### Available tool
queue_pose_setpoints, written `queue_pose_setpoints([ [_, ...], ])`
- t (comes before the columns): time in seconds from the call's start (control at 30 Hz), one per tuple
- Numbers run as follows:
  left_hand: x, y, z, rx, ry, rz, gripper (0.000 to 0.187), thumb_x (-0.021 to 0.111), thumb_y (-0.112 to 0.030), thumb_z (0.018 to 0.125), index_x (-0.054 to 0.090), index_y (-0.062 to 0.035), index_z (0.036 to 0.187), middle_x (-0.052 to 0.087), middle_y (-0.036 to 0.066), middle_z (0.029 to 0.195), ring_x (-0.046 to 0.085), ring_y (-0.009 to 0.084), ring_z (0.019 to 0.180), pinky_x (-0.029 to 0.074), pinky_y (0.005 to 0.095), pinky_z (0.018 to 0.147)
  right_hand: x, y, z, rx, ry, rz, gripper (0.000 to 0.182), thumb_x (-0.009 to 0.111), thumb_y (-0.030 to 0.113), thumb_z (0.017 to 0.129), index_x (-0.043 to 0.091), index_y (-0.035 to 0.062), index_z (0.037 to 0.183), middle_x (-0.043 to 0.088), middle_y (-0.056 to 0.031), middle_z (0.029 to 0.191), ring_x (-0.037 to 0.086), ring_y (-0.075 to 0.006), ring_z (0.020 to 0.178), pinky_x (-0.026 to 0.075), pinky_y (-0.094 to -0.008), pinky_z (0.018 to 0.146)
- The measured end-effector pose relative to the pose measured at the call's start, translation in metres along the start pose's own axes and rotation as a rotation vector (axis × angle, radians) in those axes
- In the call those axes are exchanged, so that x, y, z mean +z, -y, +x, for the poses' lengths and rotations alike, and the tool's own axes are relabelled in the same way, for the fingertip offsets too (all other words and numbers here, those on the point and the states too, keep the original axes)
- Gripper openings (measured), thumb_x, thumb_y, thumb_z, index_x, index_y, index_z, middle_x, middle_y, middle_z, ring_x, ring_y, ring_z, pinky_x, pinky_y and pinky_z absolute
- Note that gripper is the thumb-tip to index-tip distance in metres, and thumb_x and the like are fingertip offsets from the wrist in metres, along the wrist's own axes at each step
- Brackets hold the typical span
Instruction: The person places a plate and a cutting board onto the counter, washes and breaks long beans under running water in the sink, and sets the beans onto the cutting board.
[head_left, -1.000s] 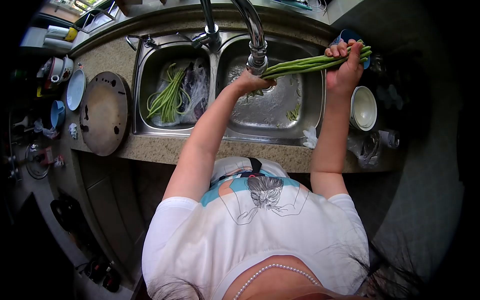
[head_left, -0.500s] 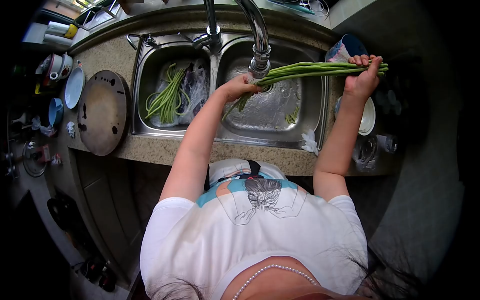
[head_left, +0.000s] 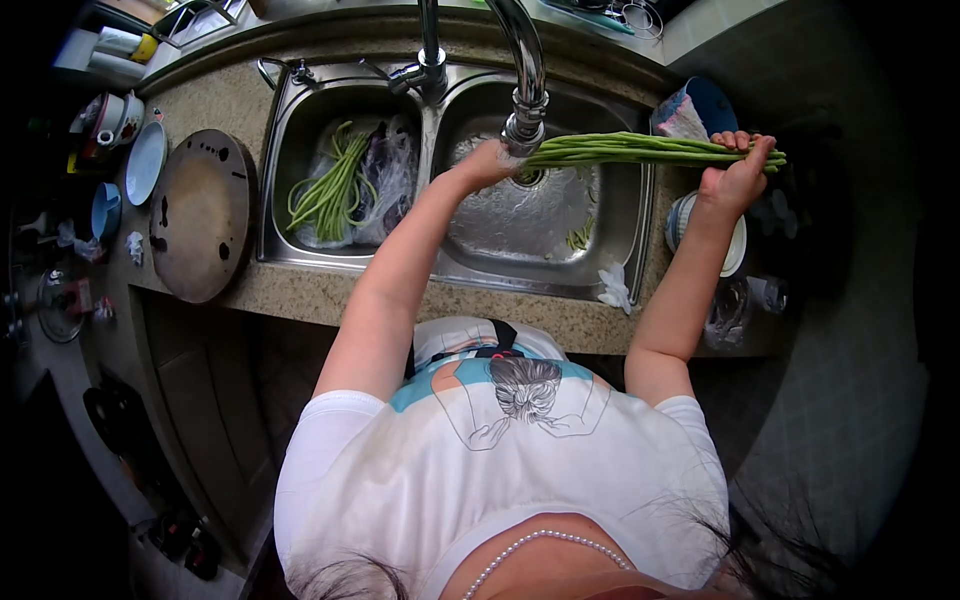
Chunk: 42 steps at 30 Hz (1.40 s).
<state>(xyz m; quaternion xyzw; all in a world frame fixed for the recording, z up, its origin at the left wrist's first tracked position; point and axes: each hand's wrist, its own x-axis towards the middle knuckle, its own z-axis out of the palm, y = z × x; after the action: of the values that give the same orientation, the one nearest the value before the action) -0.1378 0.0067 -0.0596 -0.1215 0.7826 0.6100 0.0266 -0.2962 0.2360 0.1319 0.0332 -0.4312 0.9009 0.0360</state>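
A bundle of long green beans (head_left: 630, 150) stretches level above the right sink basin (head_left: 500, 235). My right hand (head_left: 738, 178) is closed around its right end, past the basin's edge, with the bean tips sticking out beyond the fingers. At the other end, under the faucet (head_left: 523, 125), my left hand (head_left: 488, 163) is closed on the beans; the spout partly hides its fingers. Short bean pieces (head_left: 580, 237) lie on the wet basin floor. In the left sink basin (head_left: 285, 150), more long beans (head_left: 335, 190) rest beside a clear plastic bag (head_left: 392, 190).
A round board (head_left: 203, 215) leans on the counter at left, near a pale plate (head_left: 146, 163). To the right stand a blue container (head_left: 708, 103) and a white bowl (head_left: 736, 248). Crumpled white plastic (head_left: 615, 287) lies on the front sink rim.
My left hand has turned and moved slightly up and right along the bundle; the loose bean ends below it no longer show. My right hand has shifted slightly right and down.
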Motion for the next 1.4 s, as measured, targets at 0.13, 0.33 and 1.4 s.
queue_pose_setpoints([
  [0.13,0.008,-0.001,0.01,-0.019,-0.243,0.448,0.028,0.061,-0.023,0.067,0.062,-0.0061,0.089,0.061,0.022,0.088,0.057,0.0392,0.088,0.047,0.0431,0.076,0.012,0.005,-0.006,-0.056,-0.019,-0.023,0.024,0.052,0.03,0.09,0.043,0.0097,0.08,0.039,-0.0011,0.062,0.038,-0.0122,0.055,0.036,-0.0283,0.055],
  [0.33,0.003,0.023,0.009,-0.149,-0.237,0.555,0.017,0.05,-0.013,0.074,0.063,-0.0051,0.083,0.062,0.021,0.087,0.059,0.0372,0.085,0.046,0.0442,0.075,0.017,0.014,-0.009,-0.107,-0.021,-0.055,0.024,0.052,0.029,0.09,0.043,0.0095,0.08,0.039,-0.0012,0.062,0.037,-0.0118,0.055,0.036,-0.028,0.055],
  [1.4,0.0,-0.005,-0.026,-0.075,0.094,-0.393,0.019,0.071,-0.01,0.071,0.063,-0.0035,0.086,0.062,0.002,0.074,0.057,0.0095,0.066,0.046,0.0243,0.066,0.033,-0.127,-0.042,0.49,-0.038,0.161,0.026,0.051,0.031,0.09,0.042,0.0121,0.074,0.041,0.0006,0.06,0.039,-0.0125,0.052,0.035,-0.0285,0.05],
])
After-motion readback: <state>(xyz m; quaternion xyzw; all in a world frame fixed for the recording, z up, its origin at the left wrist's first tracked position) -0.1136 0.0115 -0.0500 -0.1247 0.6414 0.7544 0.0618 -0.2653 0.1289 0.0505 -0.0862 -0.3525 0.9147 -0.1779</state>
